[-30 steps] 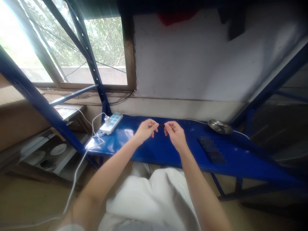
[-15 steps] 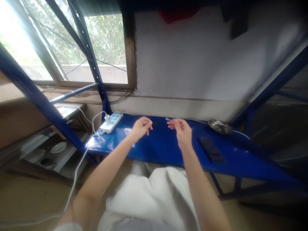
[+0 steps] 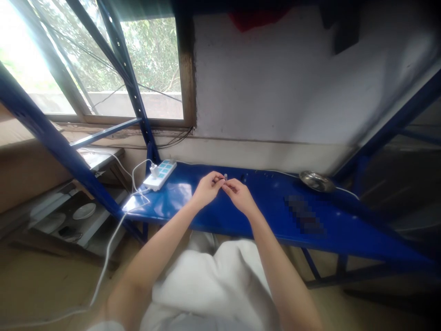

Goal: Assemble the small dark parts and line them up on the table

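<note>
My left hand (image 3: 208, 188) and my right hand (image 3: 237, 193) meet over the blue shelf (image 3: 241, 216), fingertips pinched together. Between them they hold a small pale part (image 3: 225, 177) that sticks up above the fingers; I cannot make out what it is. A small dark piece (image 3: 243, 177) lies on the shelf just right of the hands.
A white power strip (image 3: 159, 175) with a white cable (image 3: 110, 239) lies at the shelf's left end. A metal dish (image 3: 316, 180) sits at the back right and a flat dark object (image 3: 305, 214) to the right. Blue rack posts (image 3: 51, 138) stand left; white plates (image 3: 84, 211) lie lower left.
The hands pulled a small dark object apart, then came back together. The dark piece now lies on the shelf, and both hands pinch the pale part.
</note>
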Demonstrator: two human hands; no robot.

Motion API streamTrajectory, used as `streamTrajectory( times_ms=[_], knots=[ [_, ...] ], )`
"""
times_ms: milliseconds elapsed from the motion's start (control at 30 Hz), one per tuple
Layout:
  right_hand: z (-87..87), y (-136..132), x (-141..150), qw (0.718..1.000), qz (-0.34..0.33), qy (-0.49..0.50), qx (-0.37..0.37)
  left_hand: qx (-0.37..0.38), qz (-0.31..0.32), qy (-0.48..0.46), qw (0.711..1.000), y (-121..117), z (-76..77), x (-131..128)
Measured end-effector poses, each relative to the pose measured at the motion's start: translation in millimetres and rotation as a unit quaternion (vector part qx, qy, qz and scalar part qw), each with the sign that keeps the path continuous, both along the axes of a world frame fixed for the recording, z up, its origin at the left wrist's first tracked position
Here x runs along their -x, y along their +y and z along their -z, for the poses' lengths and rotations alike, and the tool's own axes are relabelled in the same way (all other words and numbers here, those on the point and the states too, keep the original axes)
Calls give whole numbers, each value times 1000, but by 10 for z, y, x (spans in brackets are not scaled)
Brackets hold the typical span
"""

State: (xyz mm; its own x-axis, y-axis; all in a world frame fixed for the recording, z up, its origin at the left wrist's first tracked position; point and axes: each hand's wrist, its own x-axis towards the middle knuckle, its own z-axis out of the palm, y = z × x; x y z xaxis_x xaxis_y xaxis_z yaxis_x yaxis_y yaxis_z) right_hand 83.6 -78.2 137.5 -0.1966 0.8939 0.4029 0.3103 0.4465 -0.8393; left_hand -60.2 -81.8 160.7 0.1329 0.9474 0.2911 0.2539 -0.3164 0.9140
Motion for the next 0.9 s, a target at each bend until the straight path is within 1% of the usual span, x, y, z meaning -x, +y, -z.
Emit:
streamTrajectory(
  times_ms=[67, 167, 233, 333, 400, 467, 533, 600, 667, 700, 767, 833, 900],
  knots=[
    [-18, -1, -17, 999, -2, -37, -19, -23, -4, 25, 999, 7, 22, 6],
    [-37, -5, -26, 998, -11, -61, -8, -33, 1, 49, 998, 1, 33, 2],
    [-38, -3, -24, 998, -26, -54, 14, -32, 8, 57, 998, -5, 33, 1],
    [-21, 18, -20, 997, -60, -4, 46, -37, 11, 59, 998, -5, 31, 5],
    [-7, 41, -19, 995, -77, 22, 52, -41, 18, 63, 997, 3, 34, 9],
    [4, 69, -20, 996, -74, 16, 49, -46, 26, 72, 996, 22, 51, 11],
    [18, 108, -23, 998, -56, -15, 39, -45, 31, 72, 996, 56, 97, 12],
    [56, 174, -40, 998, -30, -46, 29, -29, 36, 51, 998, 107, 186, 16],
    [146, 283, -90, 998, 4, -60, 25, -5, 30, 19, 999, 174, 321, 28],
    [215, 356, -132, 998, 31, -58, 25, 6, 16, 7, 1000, 211, 402, 38],
    [397, 528, -251, 994, 101, -37, 27, 27, -35, -6, 999, 289, 577, 66],
    [604, 721, -396, 983, 166, -24, 68, 58, -76, -10, 995, 364, 745, 95],
    [791, 914, -531, 971, 203, 0, 127, 75, -94, -5, 993, 430, 886, 113]
  ],
)
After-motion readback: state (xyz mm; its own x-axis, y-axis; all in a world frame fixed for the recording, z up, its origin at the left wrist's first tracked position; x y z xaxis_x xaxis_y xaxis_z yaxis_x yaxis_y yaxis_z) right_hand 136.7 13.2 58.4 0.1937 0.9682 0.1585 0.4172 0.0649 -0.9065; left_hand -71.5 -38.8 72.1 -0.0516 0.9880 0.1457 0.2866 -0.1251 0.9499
